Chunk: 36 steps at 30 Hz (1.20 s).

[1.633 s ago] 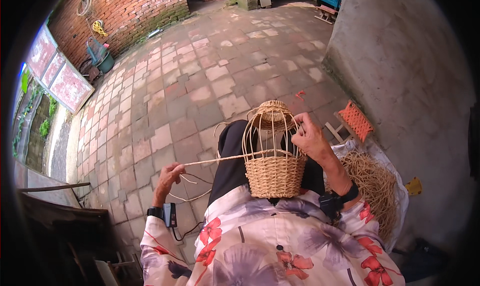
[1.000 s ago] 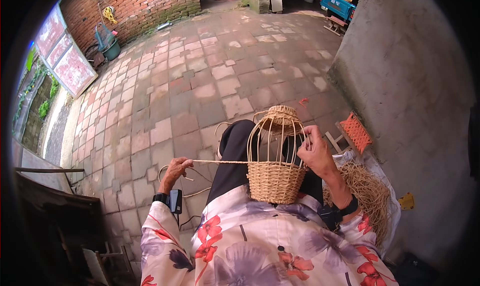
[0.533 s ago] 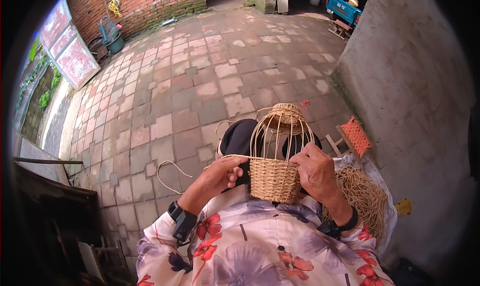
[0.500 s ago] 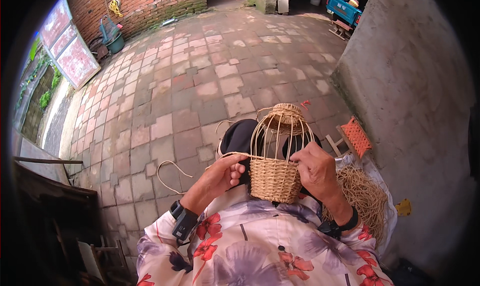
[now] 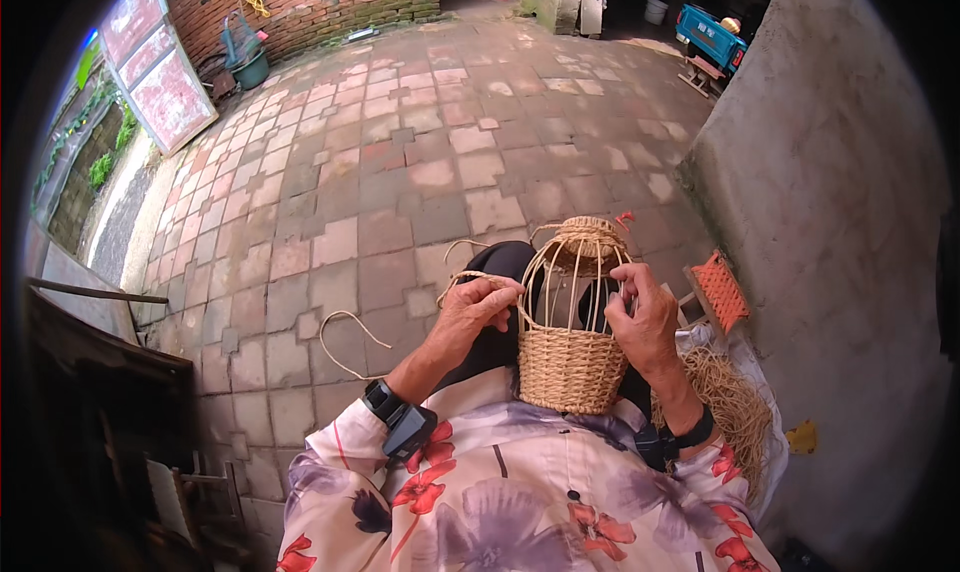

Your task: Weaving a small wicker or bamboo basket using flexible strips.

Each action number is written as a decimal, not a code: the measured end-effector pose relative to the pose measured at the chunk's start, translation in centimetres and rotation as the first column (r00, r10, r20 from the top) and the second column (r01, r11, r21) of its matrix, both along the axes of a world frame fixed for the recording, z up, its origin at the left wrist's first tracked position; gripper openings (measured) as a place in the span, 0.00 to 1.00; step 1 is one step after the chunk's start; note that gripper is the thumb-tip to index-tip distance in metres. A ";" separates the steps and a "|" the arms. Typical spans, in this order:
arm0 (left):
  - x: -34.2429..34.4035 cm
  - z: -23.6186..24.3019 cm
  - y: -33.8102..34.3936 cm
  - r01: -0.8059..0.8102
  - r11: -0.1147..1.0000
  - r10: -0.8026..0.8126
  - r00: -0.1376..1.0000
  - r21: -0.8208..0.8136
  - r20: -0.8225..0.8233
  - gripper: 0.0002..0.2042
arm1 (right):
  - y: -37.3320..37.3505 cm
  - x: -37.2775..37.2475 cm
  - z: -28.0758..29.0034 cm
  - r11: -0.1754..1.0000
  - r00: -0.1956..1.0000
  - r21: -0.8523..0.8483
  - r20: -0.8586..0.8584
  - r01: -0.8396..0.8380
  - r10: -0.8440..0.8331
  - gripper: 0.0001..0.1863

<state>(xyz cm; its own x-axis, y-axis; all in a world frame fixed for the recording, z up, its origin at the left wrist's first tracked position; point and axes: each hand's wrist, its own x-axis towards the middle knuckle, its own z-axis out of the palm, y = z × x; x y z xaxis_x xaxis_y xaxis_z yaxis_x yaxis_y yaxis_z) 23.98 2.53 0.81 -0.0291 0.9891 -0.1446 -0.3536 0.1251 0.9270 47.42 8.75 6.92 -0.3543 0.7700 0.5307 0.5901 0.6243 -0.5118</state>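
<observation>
A partly woven straw basket (image 5: 570, 372) stands upright in my lap. Its lower wall is a tight weave, and thin bare stakes (image 5: 572, 297) rise from it to a narrower woven ring (image 5: 590, 235) at the top. Beside the left stakes, my left hand (image 5: 475, 312) is closed in a pinch on a straw cord (image 5: 345, 320), whose loose length trails off to the left. My right hand (image 5: 645, 322) is at the basket's right side, fingers curled against an outer stake; its fingertips are partly hidden.
A heap of straw cord (image 5: 722, 392) lies on a white sheet to my right. Close by stands a small stool with an orange woven seat (image 5: 718, 287), next to a grey wall (image 5: 830, 192). Paving (image 5: 380, 202) stretches ahead; dark furniture (image 5: 110, 392) stands at the left.
Both hands have risen from the woven rim to the bare stakes, the left drawing the cord up with it. The view has shifted slightly, and the basket appears a little farther right.
</observation>
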 end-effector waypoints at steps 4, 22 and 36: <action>0.8 0.2 2.1 0.124 0.972 -0.062 0.953 0.198 -0.296 0.11 | 0.3 0.3 -1.5 0.995 0.996 -0.100 -0.092 0.005 -0.014 0.15; 1.0 -0.7 -2.1 -0.106 0.979 0.019 0.896 -0.172 -0.443 0.07 | 0.8 2.0 -3.1 0.989 0.988 -0.132 -0.133 0.063 -0.081 0.17; 0.3 -0.7 0.8 0.181 0.981 -0.166 0.968 -0.065 0.189 0.07 | 1.5 4.6 -6.9 0.958 0.952 -0.282 -0.306 -0.057 -0.033 0.12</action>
